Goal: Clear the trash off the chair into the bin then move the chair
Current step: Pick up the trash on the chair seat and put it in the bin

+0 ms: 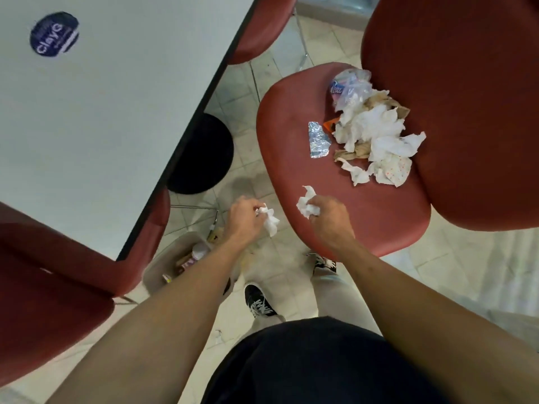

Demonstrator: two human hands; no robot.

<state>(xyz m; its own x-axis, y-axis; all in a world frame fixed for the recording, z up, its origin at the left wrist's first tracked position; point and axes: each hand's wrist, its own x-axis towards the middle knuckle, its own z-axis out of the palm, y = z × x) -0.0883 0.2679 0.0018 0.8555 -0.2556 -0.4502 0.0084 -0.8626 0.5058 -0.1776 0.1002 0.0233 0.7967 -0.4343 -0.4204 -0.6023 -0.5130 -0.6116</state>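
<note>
Each hand pinches a crumpled tissue: left hand (245, 218), right hand (326, 217). The trash pile (370, 132) sits at the chair (294, 141) seat's two o'clock; light, soft, best scooped in bunches.

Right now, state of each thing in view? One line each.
left hand: pinches a crumpled tissue, off the seat edge, over the floor
right hand: grips a tissue wad over the seat front
chair: seat not cleared
trash pile: tissues, brown paper, plastic bag, heaped by the backrest
foil scrap: flat on the seat, beside the pile
bin: on the floor, open, trash inside
</note>
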